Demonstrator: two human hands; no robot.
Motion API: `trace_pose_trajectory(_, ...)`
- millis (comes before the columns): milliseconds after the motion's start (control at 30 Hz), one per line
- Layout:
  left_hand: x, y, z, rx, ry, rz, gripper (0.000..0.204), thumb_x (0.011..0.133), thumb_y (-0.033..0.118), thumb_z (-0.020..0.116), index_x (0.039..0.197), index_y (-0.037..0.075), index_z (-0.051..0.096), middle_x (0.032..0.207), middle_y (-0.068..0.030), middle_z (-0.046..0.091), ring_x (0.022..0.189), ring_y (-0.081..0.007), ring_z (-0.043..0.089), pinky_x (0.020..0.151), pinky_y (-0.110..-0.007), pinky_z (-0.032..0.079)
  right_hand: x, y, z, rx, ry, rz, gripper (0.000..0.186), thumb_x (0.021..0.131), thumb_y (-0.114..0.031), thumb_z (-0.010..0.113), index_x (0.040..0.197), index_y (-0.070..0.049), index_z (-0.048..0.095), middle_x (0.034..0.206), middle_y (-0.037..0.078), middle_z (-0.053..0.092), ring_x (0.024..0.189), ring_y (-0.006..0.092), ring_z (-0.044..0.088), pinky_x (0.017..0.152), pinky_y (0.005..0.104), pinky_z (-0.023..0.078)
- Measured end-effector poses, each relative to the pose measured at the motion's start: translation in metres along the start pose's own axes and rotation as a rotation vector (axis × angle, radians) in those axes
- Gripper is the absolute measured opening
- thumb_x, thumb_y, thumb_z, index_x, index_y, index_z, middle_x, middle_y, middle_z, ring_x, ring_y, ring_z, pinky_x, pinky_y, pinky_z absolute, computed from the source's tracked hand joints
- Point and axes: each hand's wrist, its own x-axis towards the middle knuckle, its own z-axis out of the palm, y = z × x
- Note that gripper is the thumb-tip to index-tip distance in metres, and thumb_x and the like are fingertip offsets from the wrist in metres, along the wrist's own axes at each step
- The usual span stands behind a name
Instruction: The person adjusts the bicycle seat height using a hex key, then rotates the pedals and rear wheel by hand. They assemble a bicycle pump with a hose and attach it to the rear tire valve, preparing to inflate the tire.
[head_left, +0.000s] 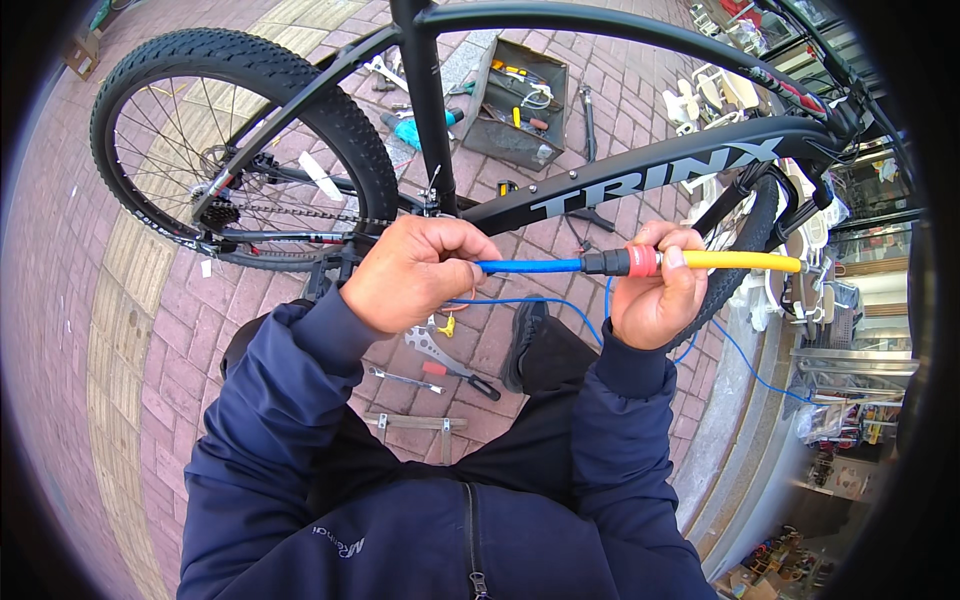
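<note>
My left hand (415, 272) is closed in a pinch on a blue hose (530, 267). That hose runs into a black and red coupler (618, 262), from which a yellow tube (745, 261) sticks out to the right. Around the joint of coupler and yellow tube, my right hand (655, 295) is closed, thumb and fingers wrapped on it. Hose, coupler and tube lie nearly level in one line, in front of a black bicycle frame (428, 110). A thin blue line (545, 299) loops below my hands and off to the right.
The rear wheel (240, 150) stands at the far left. Behind the frame is an open grey toolbox (515, 100) beside a teal power tool (415, 128). A flat multi-wrench (440, 355), a slim wrench (408, 379) and a grey metal bracket (415, 423) lie on the brick paving. Shop shelves line the right.
</note>
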Motion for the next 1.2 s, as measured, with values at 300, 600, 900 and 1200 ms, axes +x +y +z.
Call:
trace_pose_trajectory(300, 0.001, 0.002, 0.001, -0.065, -0.111, -0.048, 0.021, 0.094, -0.003, 0.062, 0.114, -0.006, 0.070, 0.102, -0.0112, 0.076, 0.096, -0.0166, 0.073, 0.088, -0.029, 0.056, 0.000, 0.000, -0.002, 0.040, 0.013, 0.031, 0.015, 0.087, -0.016, 0.060, 0.094, -0.003, 0.055, 0.092, 0.019, 0.064, 0.076, 0.0187, 0.054, 0.073, 0.0316, 0.047)
trace_pose_trajectory(600, 0.000, 0.000, 0.004, 0.042, -0.159, -0.052, 0.019, 0.100, 0.007, 0.067, 0.114, -0.005, 0.072, 0.098, -0.0070, 0.075, 0.087, -0.0113, 0.067, 0.083, -0.028, 0.055, -0.012, 0.003, 0.007, 0.106, -0.187, 0.167, 0.020, 0.084, -0.015, 0.065, 0.096, -0.002, 0.055, 0.097, 0.018, 0.062, 0.084, 0.0203, 0.057, 0.076, 0.0327, 0.049)
trace_pose_trajectory(900, -0.001, 0.000, 0.001, 0.004, -0.114, 0.033, 0.015, 0.095, -0.002, 0.069, 0.109, -0.005, 0.072, 0.098, -0.0092, 0.075, 0.089, -0.0141, 0.069, 0.084, -0.030, 0.056, -0.010, -0.003, 0.008, 0.131, -0.260, 0.192, 0.028, 0.079, -0.019, 0.064, 0.099, -0.003, 0.053, 0.102, 0.018, 0.060, 0.086, 0.0219, 0.057, 0.079, 0.0349, 0.051)
trace_pose_trajectory(1200, -0.001, -0.004, 0.002, -0.093, -0.058, 0.050, 0.013, 0.091, 0.000, 0.073, 0.104, 0.000, 0.073, 0.087, 0.0009, 0.069, 0.075, -0.0030, 0.059, 0.067, -0.021, 0.049, -0.010, -0.004, 0.006, 0.101, -0.288, 0.187, 0.028, 0.080, -0.022, 0.065, 0.098, -0.003, 0.053, 0.103, 0.018, 0.060, 0.091, 0.0225, 0.058, 0.084, 0.0350, 0.050)
